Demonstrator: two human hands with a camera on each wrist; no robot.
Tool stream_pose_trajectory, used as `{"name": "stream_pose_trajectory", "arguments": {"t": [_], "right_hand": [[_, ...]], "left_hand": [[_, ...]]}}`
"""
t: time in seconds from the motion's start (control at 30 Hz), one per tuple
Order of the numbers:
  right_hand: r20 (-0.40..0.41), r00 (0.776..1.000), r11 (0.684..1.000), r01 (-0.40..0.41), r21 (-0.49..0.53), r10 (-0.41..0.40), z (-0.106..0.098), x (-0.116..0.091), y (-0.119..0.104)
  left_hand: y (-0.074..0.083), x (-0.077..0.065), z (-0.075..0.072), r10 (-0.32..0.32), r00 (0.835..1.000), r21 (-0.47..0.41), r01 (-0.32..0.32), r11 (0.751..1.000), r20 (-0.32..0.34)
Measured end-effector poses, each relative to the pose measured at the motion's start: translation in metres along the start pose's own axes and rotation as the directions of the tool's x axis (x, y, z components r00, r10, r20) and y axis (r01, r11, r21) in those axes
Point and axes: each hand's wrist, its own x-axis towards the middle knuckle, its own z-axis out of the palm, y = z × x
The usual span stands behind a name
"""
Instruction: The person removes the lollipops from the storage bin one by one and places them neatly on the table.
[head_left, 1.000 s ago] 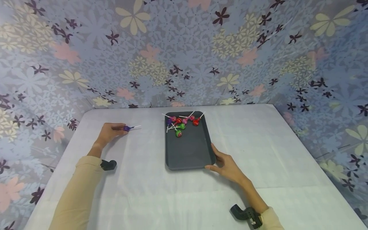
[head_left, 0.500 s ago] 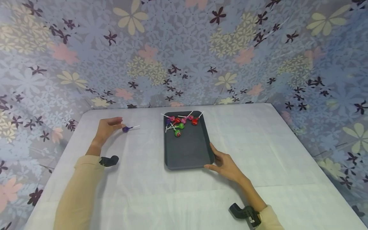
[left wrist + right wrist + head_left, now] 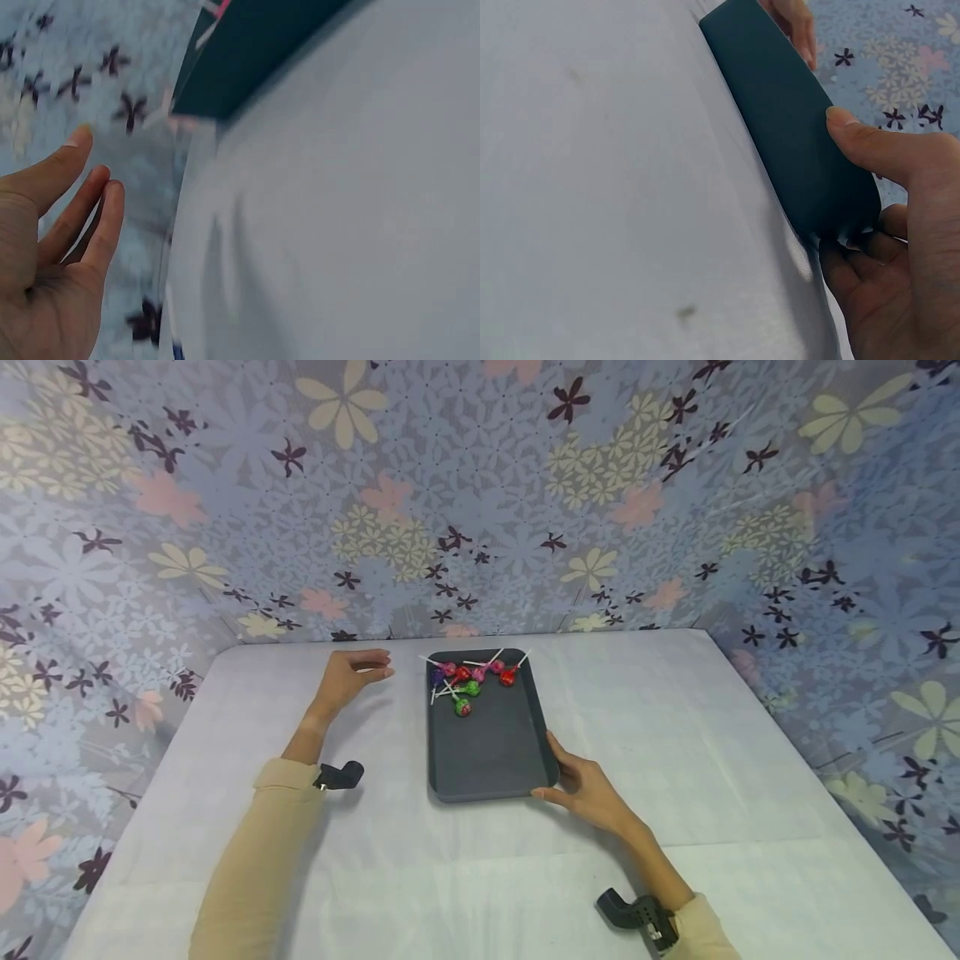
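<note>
In the head view my left hand (image 3: pixel 347 681) hovers over the cloth left of the dark grey tray (image 3: pixel 491 756), holding nothing. Its thumb and fingers stand apart in the left wrist view. A lollipop's white stick and purple-blue end (image 3: pixel 177 350) show at the bottom of that view; in the head view my left hand hides it. My right hand (image 3: pixel 592 789) holds the tray's near right corner, thumb (image 3: pixel 859 135) on the wall and fingers curled around the corner. Several wrapped lollipops (image 3: pixel 462 707), red, pink, green and purple, lie toward the tray's far end, some sticks over the rim.
A white cloth (image 3: pixel 420 877) covers the table, with a few creases. Behind and beside it hangs a flower-patterned backdrop (image 3: pixel 487 527). Black cameras are strapped to the left wrist (image 3: pixel 341 775) and right wrist (image 3: pixel 637 917).
My left hand has let go of the purple lollipop, which lay on the cloth, then moved right toward the tray. The right hand and tray stay in place.
</note>
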Motion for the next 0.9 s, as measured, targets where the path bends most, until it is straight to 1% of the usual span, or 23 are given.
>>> {"name": "stream_pose_trajectory", "arguments": {"t": [0.07, 0.13, 0.3, 0.4, 0.53, 0.6, 0.67, 0.77, 0.83, 0.9], "right_hand": [[0.002, 1.000, 1.000, -0.004, 0.002, 0.004, 0.000, 0.000, 0.000], [0.002, 1.000, 1.000, -0.006, -0.002, 0.006, 0.001, 0.000, -0.001], [0.000, 1.000, 1.000, -0.010, -0.013, 0.010, 0.000, 0.000, -0.002], [-0.003, 1.000, 1.000, -0.012, -0.017, 0.012, 0.000, 0.000, -0.002], [-0.002, 1.000, 1.000, -0.010, -0.011, 0.010, 0.000, 0.001, -0.003], [-0.001, 1.000, 1.000, -0.008, -0.010, 0.008, 0.000, 0.002, -0.003], [-0.002, 1.000, 1.000, -0.011, -0.016, 0.011, 0.001, 0.003, -0.003], [-0.005, 1.000, 1.000, -0.017, -0.021, 0.016, 0.001, 0.003, -0.004], [-0.006, 1.000, 1.000, -0.020, -0.021, 0.020, 0.001, 0.004, -0.004], [-0.007, 1.000, 1.000, -0.025, -0.017, 0.024, 0.001, 0.004, -0.004]], "left_hand": [[0.005, 0.003, 0.012, 0.014, 1.000, -0.021, -0.014, 1.000, 0.020], [0.010, 0.005, 0.024, 0.018, 0.999, -0.019, -0.017, 1.000, 0.045], [0.022, 0.009, 0.051, -0.023, 0.993, 0.037, 0.019, 0.999, 0.117], [0.025, 0.011, 0.062, -0.052, 0.988, 0.050, 0.045, 0.998, 0.144], [0.025, 0.015, 0.073, -0.074, 0.984, 0.073, 0.063, 0.995, 0.164], [0.025, 0.017, 0.077, -0.076, 0.981, 0.125, 0.053, 0.991, 0.181], [0.026, 0.018, 0.081, -0.061, 0.976, 0.192, 0.020, 0.981, 0.208], [0.028, 0.020, 0.086, -0.029, 0.970, 0.295, -0.045, 0.955, 0.241], [0.028, 0.021, 0.089, -0.015, 0.965, 0.339, -0.078, 0.937, 0.261], [0.028, 0.022, 0.091, -0.023, 0.959, 0.361, -0.084, 0.929, 0.282]]}}
